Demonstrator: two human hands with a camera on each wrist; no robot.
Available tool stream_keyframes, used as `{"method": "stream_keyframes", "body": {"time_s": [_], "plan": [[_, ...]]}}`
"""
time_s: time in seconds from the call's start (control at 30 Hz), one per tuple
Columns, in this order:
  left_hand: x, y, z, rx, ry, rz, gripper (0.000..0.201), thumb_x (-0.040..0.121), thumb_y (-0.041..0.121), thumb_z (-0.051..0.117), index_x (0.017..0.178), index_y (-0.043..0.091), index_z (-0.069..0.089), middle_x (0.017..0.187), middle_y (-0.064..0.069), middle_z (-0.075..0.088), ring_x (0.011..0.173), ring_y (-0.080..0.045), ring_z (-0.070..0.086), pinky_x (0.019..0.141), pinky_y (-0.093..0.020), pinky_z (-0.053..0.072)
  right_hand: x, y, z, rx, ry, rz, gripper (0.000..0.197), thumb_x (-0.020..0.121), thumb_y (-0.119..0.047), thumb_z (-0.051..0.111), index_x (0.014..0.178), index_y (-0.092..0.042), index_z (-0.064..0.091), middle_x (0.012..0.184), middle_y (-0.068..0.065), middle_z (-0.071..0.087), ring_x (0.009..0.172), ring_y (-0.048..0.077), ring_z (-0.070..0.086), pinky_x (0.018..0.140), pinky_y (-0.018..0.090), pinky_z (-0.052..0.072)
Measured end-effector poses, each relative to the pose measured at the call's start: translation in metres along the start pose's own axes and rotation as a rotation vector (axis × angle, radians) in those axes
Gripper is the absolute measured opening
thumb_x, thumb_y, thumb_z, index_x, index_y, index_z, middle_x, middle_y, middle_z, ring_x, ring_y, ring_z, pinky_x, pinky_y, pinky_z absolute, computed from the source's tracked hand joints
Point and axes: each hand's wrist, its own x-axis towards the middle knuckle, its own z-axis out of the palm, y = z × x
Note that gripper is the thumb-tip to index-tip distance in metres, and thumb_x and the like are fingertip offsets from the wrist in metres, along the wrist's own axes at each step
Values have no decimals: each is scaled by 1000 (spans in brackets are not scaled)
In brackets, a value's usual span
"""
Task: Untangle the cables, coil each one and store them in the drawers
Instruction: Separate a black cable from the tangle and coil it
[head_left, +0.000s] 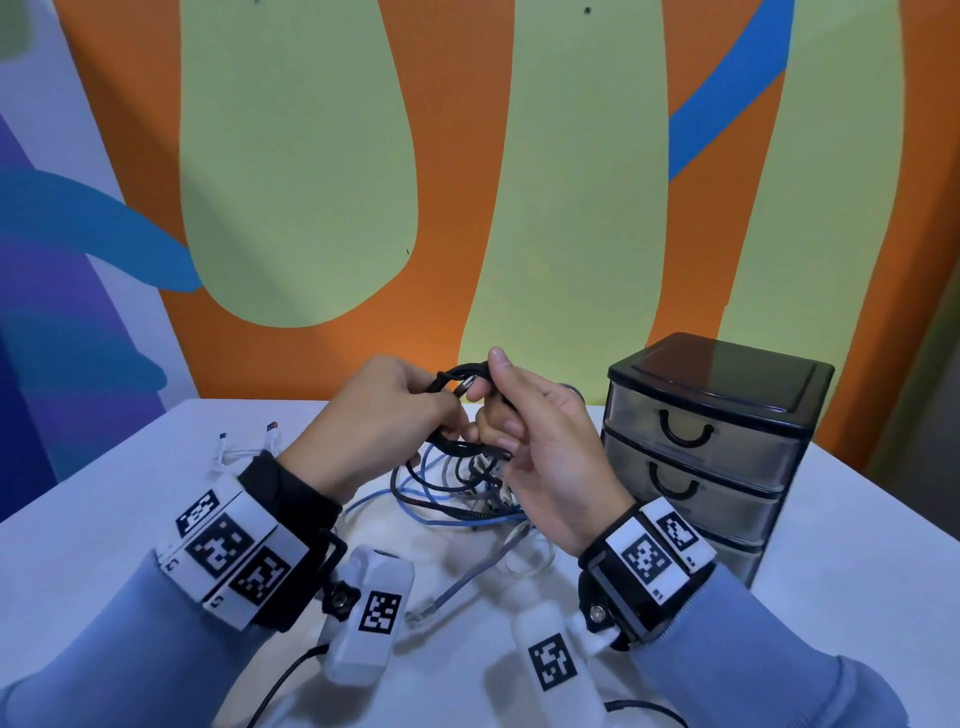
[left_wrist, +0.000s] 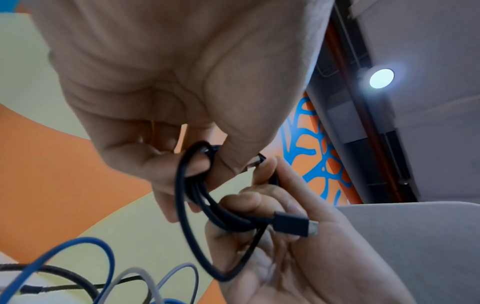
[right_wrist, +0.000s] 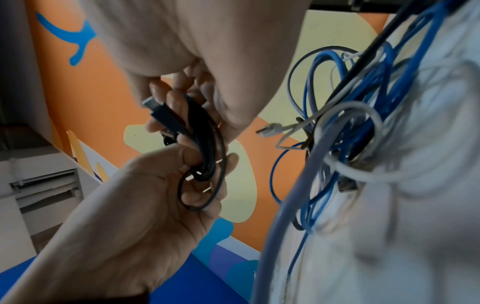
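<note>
— Wrist cameras sit lowest; what do I hold?
— Both my left hand (head_left: 384, 410) and right hand (head_left: 545, 441) curl their fingers round the coiled black cable (head_left: 457, 410), raised above the tangled cables (head_left: 457, 499) on the table (head_left: 104, 519).
— Drawers?
— My drawer unit (head_left: 711, 452) stands right of them, all drawers closed.

Tangled cables (head_left: 457, 493) partly hidden behind hands; bottom drawer (head_left: 737, 558) behind wrist.

White table (head_left: 104, 545), tangled cables (head_left: 457, 493) at centre, 3-drawer unit (head_left: 706, 462) right, white cable (head_left: 244, 447) left
</note>
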Motion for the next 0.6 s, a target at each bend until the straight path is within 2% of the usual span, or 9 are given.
{"method": "stream_keyframes", "body": {"time_s": [0.13, 0.2, 0.27, 0.3, 0.33, 0.4, 0.47, 0.53, 0.6], "plan": [[3, -3, 3, -43, 13, -23, 20, 90, 11, 67, 94, -8, 74, 85, -20, 78, 80, -19, 69, 50, -22, 47, 2, 1, 0, 66, 38, 22, 37, 105, -35, 57, 84, -6, 67, 60, -1, 20, 50, 12, 22, 62, 25, 43], [3, -2, 3, -169, -86, -68, 33, 85, 10, 71, 106, -15, 66, 103, -31, 75, 87, -20, 71, 53, -20, 50, 3, 0, -1, 134, 64, 22, 37, 106, -33, 55, 81, -6, 63, 59, -3, 18, 49, 10, 20, 54, 23, 35], [2, -2, -2, -324, -248, -92, 45, 81, 15, 75, 116, -10, 63, 121, -34, 71, 97, -21, 70, 62, -21, 53, 5, -3, -2, 199, 84, 32, 37, 106, -32, 55, 79, -8, 59, 58, -5, 18, 51, 11, 15, 52, 22, 26], [2, -2, -6, -389, -327, -89, 53, 84, 19, 77, 126, -9, 61, 126, -32, 70, 105, -22, 69, 69, -22, 55, 6, -5, -3, 236, 93, 48, 37, 106, -33, 56, 78, -9, 58, 57, -5, 18, 53, 13, 13, 52, 22, 27], [1, -3, -9, -444, -396, -86, 59, 89, 24, 77, 134, -8, 58, 131, -29, 69, 113, -23, 66, 77, -25, 55, 6, -7, -5, 283, 100, 68, 37, 105, -33, 57, 76, -10, 58, 56, -6, 19, 52, 13, 14, 53, 21, 35], [2, -6, -14, -577, -468, -97, 54, 96, 35, 75, 134, -1, 58, 140, -29, 64, 120, -29, 60, 91, -36, 52, 7, -11, -7, 375, 99, 103, 36, 105, -35, 57, 76, -12, 57, 55, -6, 21, 49, 12, 21, 59, 25, 52], [3, -5, -16, -725, -436, -145, 36, 100, 33, 72, 121, 7, 62, 128, -24, 70, 110, -28, 66, 89, -40, 58, 7, -17, -11, 458, 93, 108, 37, 105, -35, 56, 76, -13, 56, 54, -7, 23, 46, 10, 23, 55, 22, 49], [5, -2, -14, -790, -279, -180, 17, 96, 25, 69, 102, 13, 60, 109, -17, 75, 91, -24, 73, 76, -35, 64, 9, -21, -15, 514, 86, 92, 38, 106, -33, 55, 75, -12, 56, 53, -8, 24, 44, 8, 23, 47, 19, 35], [7, 0, -9, -796, -114, -181, 12, 98, 21, 67, 99, 14, 58, 100, -17, 79, 78, -19, 74, 68, -29, 64, 11, -22, -18, 521, 81, 79, 37, 106, -33, 54, 75, -12, 56, 53, -8, 24, 43, 7, 22, 46, 19, 29]]}}
